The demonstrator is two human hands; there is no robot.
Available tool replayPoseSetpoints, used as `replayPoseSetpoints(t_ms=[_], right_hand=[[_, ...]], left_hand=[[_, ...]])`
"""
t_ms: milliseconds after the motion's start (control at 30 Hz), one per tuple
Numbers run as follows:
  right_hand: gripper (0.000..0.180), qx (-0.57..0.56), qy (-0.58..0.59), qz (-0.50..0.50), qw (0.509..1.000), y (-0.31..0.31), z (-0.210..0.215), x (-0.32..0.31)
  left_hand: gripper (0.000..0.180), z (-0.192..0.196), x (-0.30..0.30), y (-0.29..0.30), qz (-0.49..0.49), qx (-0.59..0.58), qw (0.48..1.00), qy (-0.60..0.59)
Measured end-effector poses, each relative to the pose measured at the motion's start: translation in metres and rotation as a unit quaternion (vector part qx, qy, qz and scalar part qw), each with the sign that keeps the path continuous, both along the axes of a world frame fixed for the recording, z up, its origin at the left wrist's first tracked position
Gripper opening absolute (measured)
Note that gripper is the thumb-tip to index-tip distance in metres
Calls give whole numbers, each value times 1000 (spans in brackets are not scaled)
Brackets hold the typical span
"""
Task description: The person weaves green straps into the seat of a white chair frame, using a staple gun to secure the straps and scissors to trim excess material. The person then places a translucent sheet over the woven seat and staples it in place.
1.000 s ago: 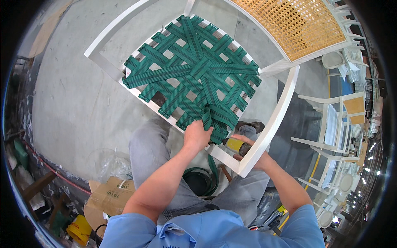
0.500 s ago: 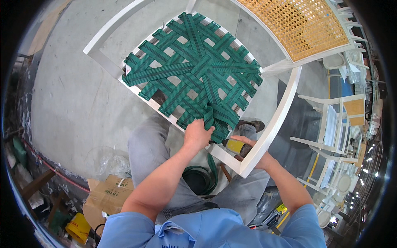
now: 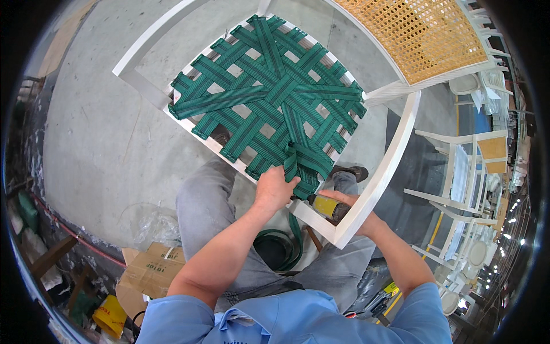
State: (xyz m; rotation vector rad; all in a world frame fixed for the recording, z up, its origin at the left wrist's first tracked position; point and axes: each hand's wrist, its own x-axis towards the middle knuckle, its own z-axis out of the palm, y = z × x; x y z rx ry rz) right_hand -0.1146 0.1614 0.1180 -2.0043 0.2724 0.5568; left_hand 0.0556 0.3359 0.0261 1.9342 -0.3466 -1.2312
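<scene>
- With the left hand (image 3: 276, 187), clenched on a twisted green strap (image 3: 291, 163) at the near corner of the woven seat (image 3: 281, 92); could lose tension through a slackened grip.
- With the right hand (image 3: 344, 198), wrapped around a yellow-and-dark tool (image 3: 325, 206) pointed toward that same corner, partly hidden behind the armrest (image 3: 395, 152); impossible to tell the exact kind of tool or the full finger placement.
- Very close together at that corner, left hand and tool tip; could mean a pinch or knock, caused by a skid or poor aim.
- Folded over rather than lying flat beside the left hand; could leave bunched or crooked webbing because of the twist.
- Down between the grey trouser legs (image 3: 206, 195), loosely looped in a coil of webbing (image 3: 298, 245); could snag or tug if caught underfoot.
- Directly ahead, seat upward, with the white chair (image 3: 146, 92) close against the knees; could swivel or rock from a hard, unbraced pull.
- Beyond the seat, at the cane backrest (image 3: 415, 40), fine and open-woven; could get punctured by a stray knock.
- Farther right, among other white chairs (image 3: 470, 172), well apart; probably little risk.
</scene>
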Motion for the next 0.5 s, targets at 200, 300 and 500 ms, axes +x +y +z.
replayPoseSetpoints(t_ms=[200,300,500], right_hand=[[81,37,24,-20,999,2,-2,3],[79,19,31,-12,999,2,2,7],[76,15,22,-20,999,-3,-1,-8]], left_hand=[[25,4,0,1,5,-9,1000,10],[26,8,0,-1,5,6,999,34],[27,9,-1,5,-8,6,1000,5]])
